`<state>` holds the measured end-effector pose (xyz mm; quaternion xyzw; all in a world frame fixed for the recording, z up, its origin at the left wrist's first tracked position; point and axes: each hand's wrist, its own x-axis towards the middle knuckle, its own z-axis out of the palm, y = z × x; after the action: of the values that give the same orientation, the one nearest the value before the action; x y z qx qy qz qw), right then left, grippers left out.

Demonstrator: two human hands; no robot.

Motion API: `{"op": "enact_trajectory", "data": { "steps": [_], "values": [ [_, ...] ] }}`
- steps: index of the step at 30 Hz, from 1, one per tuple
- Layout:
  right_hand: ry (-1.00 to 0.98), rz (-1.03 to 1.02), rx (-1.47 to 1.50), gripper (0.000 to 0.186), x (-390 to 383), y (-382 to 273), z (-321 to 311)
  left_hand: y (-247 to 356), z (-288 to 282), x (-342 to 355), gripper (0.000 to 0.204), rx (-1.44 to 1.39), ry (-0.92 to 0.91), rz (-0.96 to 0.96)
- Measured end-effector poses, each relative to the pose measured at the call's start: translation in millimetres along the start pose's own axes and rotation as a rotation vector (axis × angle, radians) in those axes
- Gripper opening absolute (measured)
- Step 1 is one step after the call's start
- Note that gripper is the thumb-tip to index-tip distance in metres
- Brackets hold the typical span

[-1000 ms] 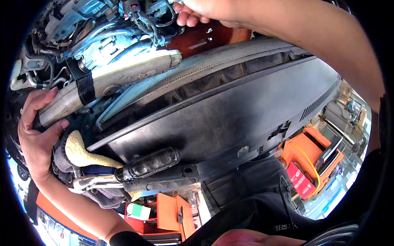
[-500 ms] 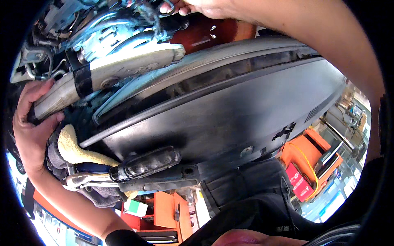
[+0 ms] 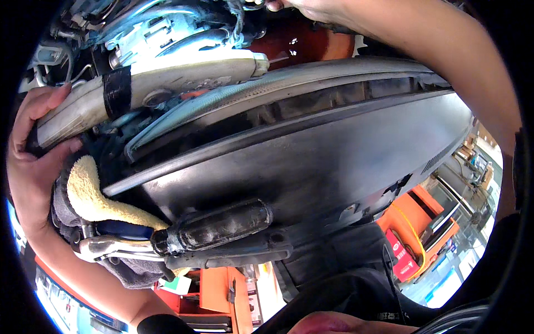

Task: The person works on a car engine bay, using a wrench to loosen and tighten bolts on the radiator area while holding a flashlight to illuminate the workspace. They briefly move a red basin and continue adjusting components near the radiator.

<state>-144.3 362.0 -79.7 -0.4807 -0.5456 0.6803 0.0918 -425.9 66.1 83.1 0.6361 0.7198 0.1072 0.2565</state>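
Observation:
My left hand (image 3: 36,139) grips the left end of a pale, elongated part (image 3: 172,80) wrapped with black tape. My right hand (image 3: 286,6) reaches to the top edge among engine hoses (image 3: 233,19), fingers bent; what they hold is unclear. Below the pale part run a finned radiator-like panel (image 3: 267,78) and a long dark panel (image 3: 289,156). Beside my left wrist lie a yellow cloth (image 3: 92,195), a grey cloth (image 3: 133,270), a black-handled tool (image 3: 222,222) and metal tools (image 3: 111,245).
A glossy red-brown surface (image 3: 300,44) shows behind the radiator-like panel. Orange tool cases stand below, one (image 3: 217,295) at the lower middle, another at the right holding a red case (image 3: 400,250). Bright workshop clutter (image 3: 475,167) fills the right rim.
My left hand and the taped pale part appear higher in the picture. My right hand shifted left, then back right along the top edge. The view has shifted slightly.

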Motion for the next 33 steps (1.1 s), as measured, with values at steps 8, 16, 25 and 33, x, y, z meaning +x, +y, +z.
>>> {"op": "enact_trajectory", "data": {
  "steps": [8, 16, 25, 33],
  "values": [
    [0.059, -0.028, -0.047, 0.032, 8, 8, -7, 2, 13, 5, 0.063, -0.087, 0.062, -0.026],
    [-0.153, -0.348, -0.531, 0.023, 34, 23, -20, 8, 8, 5, 0.064, -0.071, 0.069, -0.050],
    [-0.067, -0.693, -1.858, 0.018, 11, 2, -14, 3, 13, 4, 0.065, 0.020, 0.085, -0.031],
    [-0.034, -0.618, -1.742, 0.024, 10, 0, -11, 1, 12, 6, 0.064, -0.029, 0.058, -0.020]
  ]
}}
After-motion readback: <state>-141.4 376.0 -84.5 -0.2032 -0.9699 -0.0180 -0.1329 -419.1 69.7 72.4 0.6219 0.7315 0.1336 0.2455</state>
